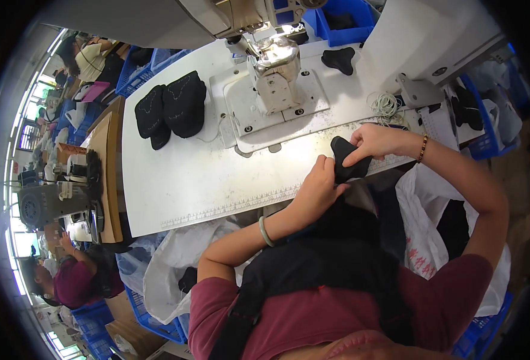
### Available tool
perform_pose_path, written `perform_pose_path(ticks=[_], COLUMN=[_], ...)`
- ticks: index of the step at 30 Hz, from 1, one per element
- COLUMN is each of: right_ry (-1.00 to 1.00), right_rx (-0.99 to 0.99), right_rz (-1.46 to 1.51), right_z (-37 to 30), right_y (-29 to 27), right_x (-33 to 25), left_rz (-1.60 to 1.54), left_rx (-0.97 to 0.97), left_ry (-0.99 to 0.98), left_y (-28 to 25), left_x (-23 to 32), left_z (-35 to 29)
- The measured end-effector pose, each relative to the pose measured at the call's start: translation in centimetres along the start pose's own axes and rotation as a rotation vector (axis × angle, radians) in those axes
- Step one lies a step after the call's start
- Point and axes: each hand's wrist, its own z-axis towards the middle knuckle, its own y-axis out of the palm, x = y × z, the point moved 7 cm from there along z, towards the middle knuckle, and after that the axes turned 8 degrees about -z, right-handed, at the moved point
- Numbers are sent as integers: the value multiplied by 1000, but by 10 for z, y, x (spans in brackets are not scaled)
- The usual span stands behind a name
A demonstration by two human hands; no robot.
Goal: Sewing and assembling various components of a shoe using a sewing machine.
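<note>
A: Where is the workpiece?

B: The black piece (352, 170) is held at the near edge of the tabletop (169, 186), over the ruler (235, 201) printed along it and to the right of the sewing machine (277, 84). It is well apart from the needle area.

A: And the hands?

B: The left hand (318, 183) pinches the piece at its left edge, fingers curled. The right hand (379, 144) grips it from the upper right, thumb flat across its face; its fingertips are partly hidden.

A: What appears done?

B: At left on the tabletop, the larger pair (184, 105) of black pieces lies side by side, touching, with pale lines that look like stitching. These seem further along, though whether they are finished cannot be told.

A: What appears left?

B: The held piece shows no clear pale line on its visible face, so its work is probably incomplete; this is a judgement, as the hands cover part of it. The loose piece (339, 60), behind and to the right of the machine, also shows no line. A total count cannot be given: the blue bin (352, 38) beyond holds dark material too indistinct to sort.
</note>
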Motion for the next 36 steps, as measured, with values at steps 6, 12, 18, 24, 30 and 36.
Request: perform_pose_path(ticks=[6,12,18,24,30,36], right_ry=[-318,-263,-395,-309,-412,-270], right_rx=[231,452,927,974,238,399], right_rz=[-249,-465,-857,-1170,-270,560], right_z=[9,32,-1,-21,60,194], right_y=[-69,-125,-98,-30,53,9], right_x=[-43,-33,-54,-107,-222,-260], left_rz=[-96,-119,74,466,-180,-236], left_rx=[28,17,820,1029,908,675], left_ry=[41,132,-102,-391,-853,-760], left_y=[-9,-40,-238,-441,-446,-408], left_x=[-2,-1,-80,-152,-220,-205], left_z=[11,12,-36,-90,-68,-17])
